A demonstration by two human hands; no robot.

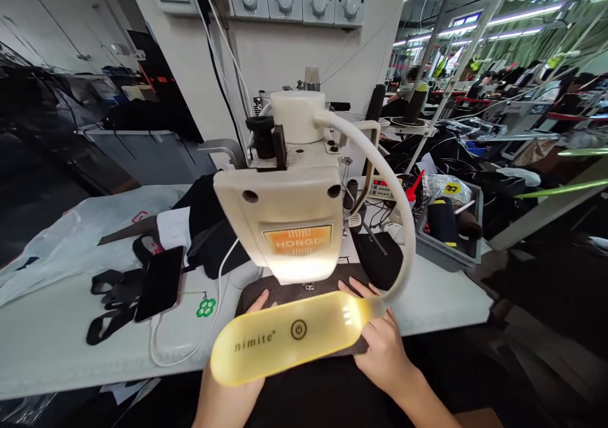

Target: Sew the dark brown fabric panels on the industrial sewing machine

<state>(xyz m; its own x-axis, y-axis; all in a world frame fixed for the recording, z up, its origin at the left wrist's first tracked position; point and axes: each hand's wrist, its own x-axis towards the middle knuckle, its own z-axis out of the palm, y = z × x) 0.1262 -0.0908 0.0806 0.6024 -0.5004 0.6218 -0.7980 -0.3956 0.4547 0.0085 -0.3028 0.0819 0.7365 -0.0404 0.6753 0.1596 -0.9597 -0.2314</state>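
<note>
A dark brown piece of fabric (327, 280) lies under the head of a sewing machine (285, 200). The lit lamp (280, 336) on a bendable neck covers much of the cloth and part of both hands. My right hand (382, 346) rests on the fabric's right side, its fingers spread and stretched toward the needle area. On the left side, fingertips of my left hand (259, 302) lie flat on the cloth; its palm is hidden behind the lamp. Around the needle, a metal presser foot (310, 286) shows just below the machine head.
A phone (160, 283) with a white cable and black straps (114, 308) lie on the left of the table (71, 365). Plastic sheeting (85, 232) is farther left. At right stands a grey bin (458, 260) with thread spools. Machines and a person are in the background.
</note>
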